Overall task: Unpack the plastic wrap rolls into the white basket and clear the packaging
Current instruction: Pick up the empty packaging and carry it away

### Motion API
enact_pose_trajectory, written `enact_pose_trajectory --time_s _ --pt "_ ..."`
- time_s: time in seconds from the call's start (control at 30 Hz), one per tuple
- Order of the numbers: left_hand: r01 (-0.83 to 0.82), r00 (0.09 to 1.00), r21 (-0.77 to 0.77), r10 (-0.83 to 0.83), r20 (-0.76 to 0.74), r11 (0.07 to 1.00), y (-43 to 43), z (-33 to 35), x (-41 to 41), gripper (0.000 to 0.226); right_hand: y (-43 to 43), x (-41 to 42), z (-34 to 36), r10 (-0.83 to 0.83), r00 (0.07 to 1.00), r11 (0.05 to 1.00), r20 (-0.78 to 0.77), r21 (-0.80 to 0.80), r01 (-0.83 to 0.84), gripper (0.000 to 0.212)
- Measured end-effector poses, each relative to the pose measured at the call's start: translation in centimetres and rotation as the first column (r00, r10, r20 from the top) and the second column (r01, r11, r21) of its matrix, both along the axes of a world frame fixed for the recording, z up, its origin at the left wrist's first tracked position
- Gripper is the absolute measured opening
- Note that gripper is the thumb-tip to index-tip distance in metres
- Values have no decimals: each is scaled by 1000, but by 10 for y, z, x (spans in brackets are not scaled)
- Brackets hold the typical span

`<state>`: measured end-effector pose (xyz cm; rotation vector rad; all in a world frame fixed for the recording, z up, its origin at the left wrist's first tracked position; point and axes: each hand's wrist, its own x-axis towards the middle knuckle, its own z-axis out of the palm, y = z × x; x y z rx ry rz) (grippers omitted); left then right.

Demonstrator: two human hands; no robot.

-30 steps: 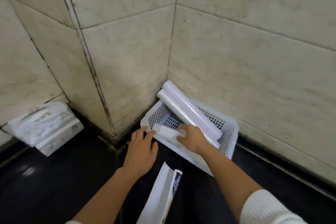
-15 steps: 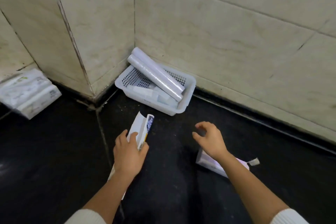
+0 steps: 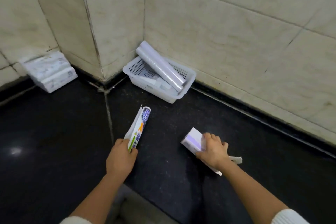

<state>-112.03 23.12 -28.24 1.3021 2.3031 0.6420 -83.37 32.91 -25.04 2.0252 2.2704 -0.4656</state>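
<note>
My left hand point(image 3: 121, 158) grips the printed carton point(image 3: 138, 130), pointing toward the white basket point(image 3: 189, 85). My right hand point(image 3: 212, 151), palm down, clutches the white carton point(image 3: 191, 139), nearer me than the basket. Two rolls point(image 3: 161, 65) lean in the basket.

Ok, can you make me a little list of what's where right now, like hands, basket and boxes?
left hand: gripping printed box, raised end open
right hand: gripping white box on the floor
basket: in wall corner, on floor
rolls: two, propped in basket, top ends past rim
packs: far left, against wall
</note>
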Motion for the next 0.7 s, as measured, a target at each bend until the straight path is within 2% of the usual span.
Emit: enact_pose_trajectory --time_s 0.07,0.17,0.27,0.33,0.43,0.5,0.6,0.7 --pt "-101 995 68 100 20 993 -22 7 8 27 -1 -20 13 90 990 996 -110 25 -88 60" --pt "-275 961 183 274 29 944 -59 22 30 21 -15 -51 30 293 941 956 -169 69 -285 61" --pt "-484 872 297 480 93 823 -116 27 63 18 -52 -75 40 471 839 879 -272 67 -472 54" --pt "-616 784 316 600 158 721 -171 22 91 16 -93 -85 43 547 747 805 -377 -9 -594 46" --pt "-792 608 223 767 205 568 -272 13 130 22 -173 -98 44 553 655 673 -514 -189 -715 40" --pt "-882 471 156 852 228 446 -344 9 156 25 -236 -104 38 531 631 565 -566 -318 -761 36" --pt "-968 249 43 939 237 246 -451 6 201 23 -342 -104 21 571 581 380 -580 -441 -813 27" --pt "-999 20 -20 958 285 27 -547 1 261 18 -453 -82 0 650 519 219 -555 -517 -827 32"
